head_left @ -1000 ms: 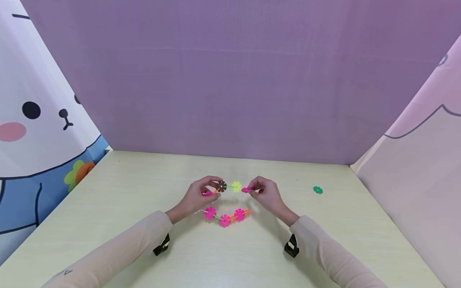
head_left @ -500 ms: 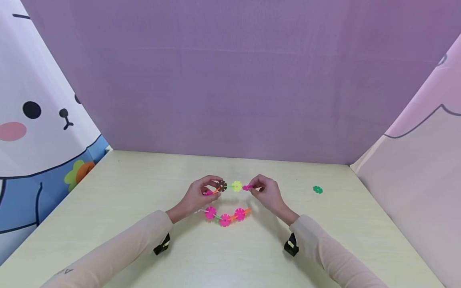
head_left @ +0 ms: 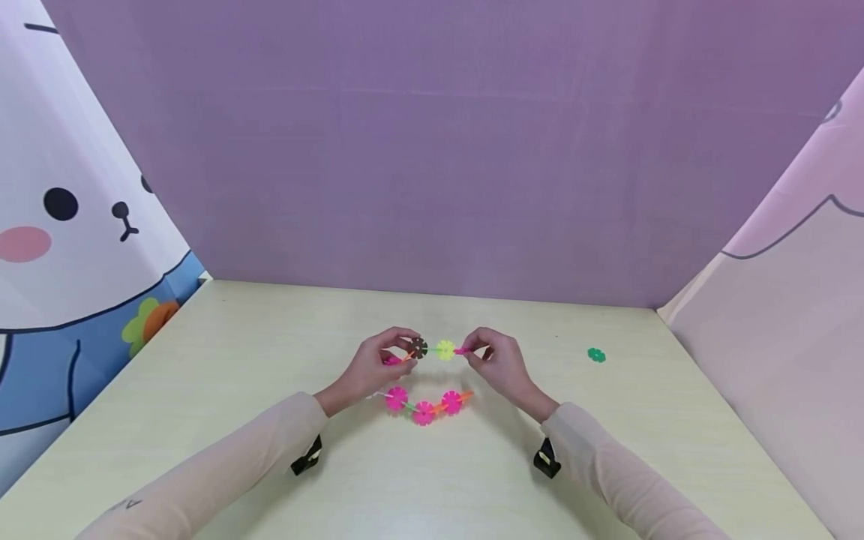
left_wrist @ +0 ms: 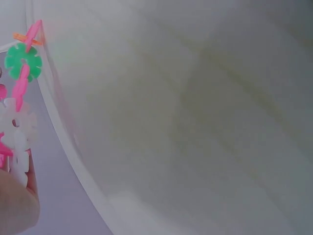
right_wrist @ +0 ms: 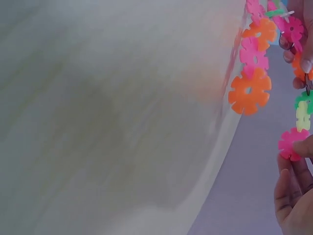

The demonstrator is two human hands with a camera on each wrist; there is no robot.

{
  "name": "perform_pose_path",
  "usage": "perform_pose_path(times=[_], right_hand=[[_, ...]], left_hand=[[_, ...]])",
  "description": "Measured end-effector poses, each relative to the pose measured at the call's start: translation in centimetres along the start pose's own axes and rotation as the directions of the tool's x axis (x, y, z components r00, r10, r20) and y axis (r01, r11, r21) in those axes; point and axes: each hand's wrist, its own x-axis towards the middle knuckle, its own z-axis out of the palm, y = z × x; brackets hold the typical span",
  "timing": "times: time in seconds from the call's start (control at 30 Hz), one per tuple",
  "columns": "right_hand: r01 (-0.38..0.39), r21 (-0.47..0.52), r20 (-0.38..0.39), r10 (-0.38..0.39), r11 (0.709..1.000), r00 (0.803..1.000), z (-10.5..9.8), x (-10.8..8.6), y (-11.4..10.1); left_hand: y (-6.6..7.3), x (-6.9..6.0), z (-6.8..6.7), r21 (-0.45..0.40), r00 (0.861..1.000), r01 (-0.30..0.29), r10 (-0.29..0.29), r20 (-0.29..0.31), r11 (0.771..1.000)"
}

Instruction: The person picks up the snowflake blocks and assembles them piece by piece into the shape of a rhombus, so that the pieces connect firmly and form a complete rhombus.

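Observation:
A chain of colourful slotted snowflake discs is stretched between both hands above the table. My left hand (head_left: 373, 366) grips it beside the brown disc (head_left: 420, 348) and an orange disc (right_wrist: 297, 63). A green disc (right_wrist: 304, 102) and a yellow disc (head_left: 445, 349) follow towards the right. At that end my right hand (head_left: 501, 367) pinches a pink disc (right_wrist: 287, 142) between thumb and fingers. The rest of the chain sags below, with pink discs (head_left: 424, 412) and an orange end disc (right_wrist: 249, 92). White discs (left_wrist: 18, 122) show near the left hand in the left wrist view.
A loose green disc (head_left: 597, 355) lies on the pale wooden table (head_left: 432, 487) to the right. A purple panel (head_left: 432, 150) stands behind the table, with printed cloths at both sides.
The pink disc in my right hand has turned and looks more edge-on. Both hands keep their hold, and the chain stays almost in place.

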Motion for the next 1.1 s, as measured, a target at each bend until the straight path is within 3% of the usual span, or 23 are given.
perform_pose_path(times=[0.17,0.53,0.93,1.1], right_hand=[[0.039,-0.009,-0.004,-0.039,0.999,0.999,0.0,0.1,-0.2],[0.071,-0.003,-0.001,-0.071,0.997,0.997,-0.1,0.2,-0.5],[0.113,0.015,0.014,-0.114,0.993,0.993,0.1,0.5,-0.8],[0.115,0.010,0.010,-0.115,0.993,0.993,0.2,0.6,-0.9]], left_hand=[[-1.5,0.5,0.2,-0.020,1.000,0.025,-0.025,-0.002,0.999],[-1.6,0.9,0.8,-0.021,0.999,0.030,-0.030,0.023,0.999],[-1.7,1.3,1.3,0.006,0.998,-0.055,0.054,0.037,0.998],[-1.7,1.4,1.5,-0.009,0.999,-0.047,0.047,0.019,0.999]])
